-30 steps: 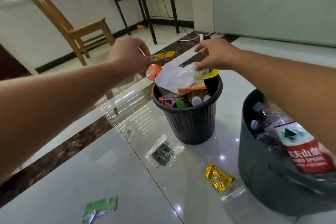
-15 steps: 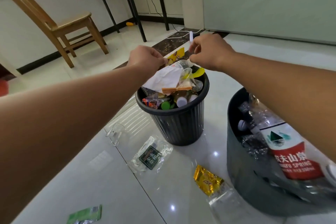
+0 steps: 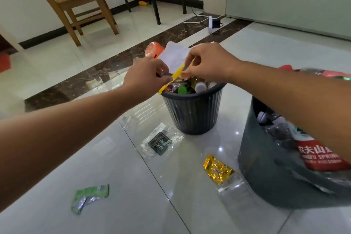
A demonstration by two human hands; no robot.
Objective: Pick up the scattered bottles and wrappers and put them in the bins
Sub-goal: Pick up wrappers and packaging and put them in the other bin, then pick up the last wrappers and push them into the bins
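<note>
We pinch a yellow wrapper [image 3: 177, 73] with our left hand [image 3: 146, 74] and right hand [image 3: 209, 62], fingers curled on it, above the full bin [image 3: 191, 114].

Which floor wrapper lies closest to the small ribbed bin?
The clear wrapper with the dark green label, just beside the ribbed bin; the gold wrapper and the green wrapper lie farther off.

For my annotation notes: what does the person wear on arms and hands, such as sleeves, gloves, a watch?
Nothing visible. The left hand and right hand are bare, both forearms uncovered to the frame edge; no sleeve, glove, watch or ring shows.
</note>
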